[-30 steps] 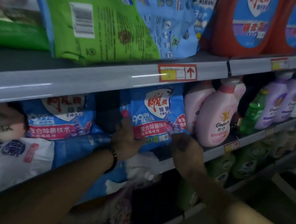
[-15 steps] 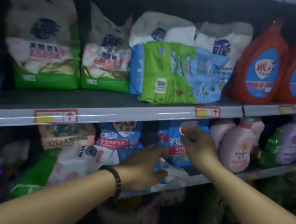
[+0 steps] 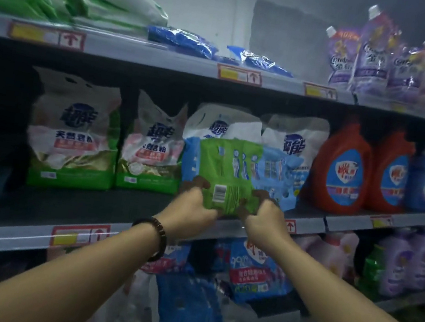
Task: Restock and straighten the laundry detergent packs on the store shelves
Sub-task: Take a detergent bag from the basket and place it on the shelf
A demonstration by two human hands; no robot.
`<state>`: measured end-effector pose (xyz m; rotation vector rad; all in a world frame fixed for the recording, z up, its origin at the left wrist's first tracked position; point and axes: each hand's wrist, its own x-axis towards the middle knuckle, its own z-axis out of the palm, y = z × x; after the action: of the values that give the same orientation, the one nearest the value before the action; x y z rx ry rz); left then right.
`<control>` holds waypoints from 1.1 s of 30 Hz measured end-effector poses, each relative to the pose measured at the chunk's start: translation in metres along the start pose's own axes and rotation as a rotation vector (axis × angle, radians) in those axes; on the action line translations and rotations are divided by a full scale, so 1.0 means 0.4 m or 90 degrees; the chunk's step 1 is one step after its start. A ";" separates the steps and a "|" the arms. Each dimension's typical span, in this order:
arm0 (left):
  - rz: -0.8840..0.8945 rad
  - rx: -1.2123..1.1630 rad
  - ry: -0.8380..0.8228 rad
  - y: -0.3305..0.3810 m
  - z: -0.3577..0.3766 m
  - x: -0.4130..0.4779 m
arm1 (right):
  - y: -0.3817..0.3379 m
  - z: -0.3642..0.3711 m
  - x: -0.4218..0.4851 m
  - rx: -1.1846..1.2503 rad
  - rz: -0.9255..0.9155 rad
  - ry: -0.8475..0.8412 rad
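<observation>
left hand [image 3: 193, 209] and right hand [image 3: 263, 219] moved up, gripping the green pack [image 3: 226, 163], fingertips hidden.

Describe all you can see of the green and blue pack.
The green and blue pack is a soft, creased plastic pouch: green middle panel with a barcode, light blue sides with printed pictures. It is upright at the front of the middle shelf, before white bags. Left hand and right hand grip its lower corners.

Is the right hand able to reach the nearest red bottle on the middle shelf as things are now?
Probably not at once: the right hand holds the green and blue pack together with the left hand. The red bottle stands unblocked at the shelf front.
</observation>
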<state>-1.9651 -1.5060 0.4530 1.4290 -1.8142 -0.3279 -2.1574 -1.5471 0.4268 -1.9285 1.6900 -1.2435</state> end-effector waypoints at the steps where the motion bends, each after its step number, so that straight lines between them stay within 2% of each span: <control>1: -0.026 -0.032 0.021 0.002 0.001 0.026 | 0.002 0.005 0.023 -0.049 -0.022 0.006; 3: -0.077 -0.057 0.079 -0.002 0.003 0.083 | -0.004 0.016 0.061 -0.152 -0.057 -0.006; 5: -0.111 -0.108 0.110 -0.018 0.003 0.138 | -0.022 0.025 0.092 -0.197 -0.037 -0.033; 8: -0.119 -0.242 0.124 -0.057 0.009 0.214 | -0.039 0.053 0.137 -0.202 -0.035 -0.043; 11: -0.123 -0.324 0.115 -0.088 0.023 0.277 | -0.026 0.092 0.156 -0.173 -0.037 -0.099; 17: -0.079 -0.365 0.047 -0.124 0.067 0.327 | 0.013 0.108 0.168 -0.242 -0.043 -0.167; 20: -0.038 -0.371 0.024 -0.135 0.074 0.325 | 0.013 0.110 0.156 -0.260 -0.052 -0.159; 22: -0.020 -0.382 0.038 -0.143 0.087 0.311 | 0.014 0.118 0.149 -0.297 -0.061 -0.163; 25: -0.028 -0.380 0.076 -0.133 0.109 0.293 | 0.038 0.097 0.160 -0.315 -0.047 -0.227; 27: -0.035 -0.366 0.093 -0.121 0.108 0.277 | 0.034 0.057 0.169 -0.234 -0.015 -0.287; 29: -0.029 -0.344 0.109 -0.099 0.102 0.248 | 0.024 0.017 0.163 -0.064 0.038 -0.305; 30: -0.017 -0.324 0.121 -0.090 0.104 0.227 | 0.015 -0.001 0.150 0.047 0.071 -0.280; 33: 0.069 -0.209 0.203 -0.056 0.131 0.146 | -0.010 -0.047 0.086 0.433 0.208 -0.107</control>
<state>-1.9895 -1.5799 0.4289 1.0830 -1.4928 -0.3061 -2.1712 -1.5716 0.4546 -1.2567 1.2115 -1.2638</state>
